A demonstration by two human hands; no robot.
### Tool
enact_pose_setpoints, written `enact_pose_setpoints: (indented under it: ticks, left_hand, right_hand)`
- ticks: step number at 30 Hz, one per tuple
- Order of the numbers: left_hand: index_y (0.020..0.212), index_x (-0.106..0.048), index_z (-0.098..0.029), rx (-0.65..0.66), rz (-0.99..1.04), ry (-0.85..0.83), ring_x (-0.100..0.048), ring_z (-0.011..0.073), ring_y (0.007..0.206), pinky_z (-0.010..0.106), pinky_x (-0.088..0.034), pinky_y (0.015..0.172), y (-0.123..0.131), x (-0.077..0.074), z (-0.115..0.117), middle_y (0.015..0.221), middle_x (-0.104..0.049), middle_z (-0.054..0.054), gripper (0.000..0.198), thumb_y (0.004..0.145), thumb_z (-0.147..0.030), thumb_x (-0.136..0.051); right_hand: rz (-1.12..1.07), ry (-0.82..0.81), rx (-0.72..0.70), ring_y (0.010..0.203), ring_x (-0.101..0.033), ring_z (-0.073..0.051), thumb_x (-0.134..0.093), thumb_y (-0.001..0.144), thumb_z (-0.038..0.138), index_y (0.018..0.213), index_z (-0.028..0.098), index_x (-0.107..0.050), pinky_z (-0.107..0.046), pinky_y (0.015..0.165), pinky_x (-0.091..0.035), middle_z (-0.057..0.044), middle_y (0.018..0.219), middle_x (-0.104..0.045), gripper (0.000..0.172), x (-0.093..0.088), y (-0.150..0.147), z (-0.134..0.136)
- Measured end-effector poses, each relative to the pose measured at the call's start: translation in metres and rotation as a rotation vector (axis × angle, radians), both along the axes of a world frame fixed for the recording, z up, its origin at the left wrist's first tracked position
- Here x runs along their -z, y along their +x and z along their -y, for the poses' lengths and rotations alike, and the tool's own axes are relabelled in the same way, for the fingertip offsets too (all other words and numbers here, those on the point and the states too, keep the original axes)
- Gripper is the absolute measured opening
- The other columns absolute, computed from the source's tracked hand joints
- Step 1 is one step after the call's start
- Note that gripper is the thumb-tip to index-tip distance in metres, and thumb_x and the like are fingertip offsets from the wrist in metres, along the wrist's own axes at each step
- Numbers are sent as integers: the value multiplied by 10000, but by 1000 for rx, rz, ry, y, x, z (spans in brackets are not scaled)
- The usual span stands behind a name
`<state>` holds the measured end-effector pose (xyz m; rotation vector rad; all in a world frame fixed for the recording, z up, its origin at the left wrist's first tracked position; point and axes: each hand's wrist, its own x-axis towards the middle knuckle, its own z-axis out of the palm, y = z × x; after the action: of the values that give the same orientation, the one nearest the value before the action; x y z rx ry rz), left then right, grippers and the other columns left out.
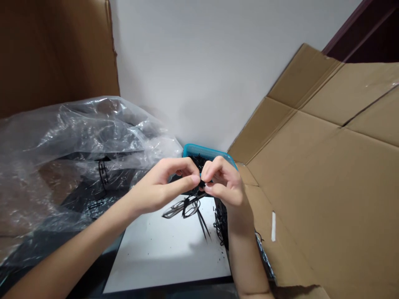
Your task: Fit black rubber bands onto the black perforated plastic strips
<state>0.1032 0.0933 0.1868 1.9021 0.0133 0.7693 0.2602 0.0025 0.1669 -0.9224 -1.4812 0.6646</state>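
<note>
My left hand (162,187) and my right hand (222,180) meet in front of me, fingertips pinched together on a small black plastic piece (202,183). Thin black frame-like parts (183,207) hang just under the fingers, above a white board (168,249). Behind the hands stands a blue basket (199,150) with black parts in it. More black bits lie beside my right wrist.
A large clear plastic bag (77,158) over dark items fills the left. An opened cardboard box (327,187) slopes up on the right. Another cardboard sheet (52,50) stands at the back left against a white wall.
</note>
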Motion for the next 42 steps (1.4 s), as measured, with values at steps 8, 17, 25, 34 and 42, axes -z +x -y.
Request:
enact_pose_setpoints:
  ticks: [8,17,25,34,42]
  left_hand:
    - [680,-673,-151,112,-26,-424,-503,112,590,223,-384,546,9,8,-1,620,-596,12,128,746,-259,-661]
    - [650,-675,-146,339,-49,-774,-490,117,571,238,-375,536,21,19,-7,599,-542,20,183,710,-317,-695]
    - [787,-599,-181,-396,239,300,-528,157,689,306,-383,690,8,6,1,728,-598,8,143,731,-279,-686]
    - [761,-611,-194,-278,344,-183,-494,114,623,239,-393,562,-4,0,-13,686,-564,-2,97,835,-256,-624]
    - [839,-615,-199,-194,273,-10,-538,117,678,234,-436,591,-17,-12,2,772,-594,8,18,833,-182,-615]
  right_hand:
    - [51,58,69,649,-490,-97,-533,720,73,769,218,-540,-246,588,-390,46,705,-496,153,-3,-6,1]
    - [-143,4,105,577,-440,-104,-527,649,118,667,209,-483,-248,525,-339,48,620,-454,102,-5,-13,-5]
    - [-51,66,271,613,-457,-112,-520,678,119,692,218,-484,-265,574,-372,43,649,-452,106,-4,-14,-7]
    - [101,122,291,690,-500,-126,-525,784,93,795,240,-511,-280,618,-391,27,740,-502,147,1,-9,3]
    - [329,17,276,856,-566,-144,-492,917,346,1041,287,-506,-317,782,-432,8,898,-579,138,-2,-11,8]
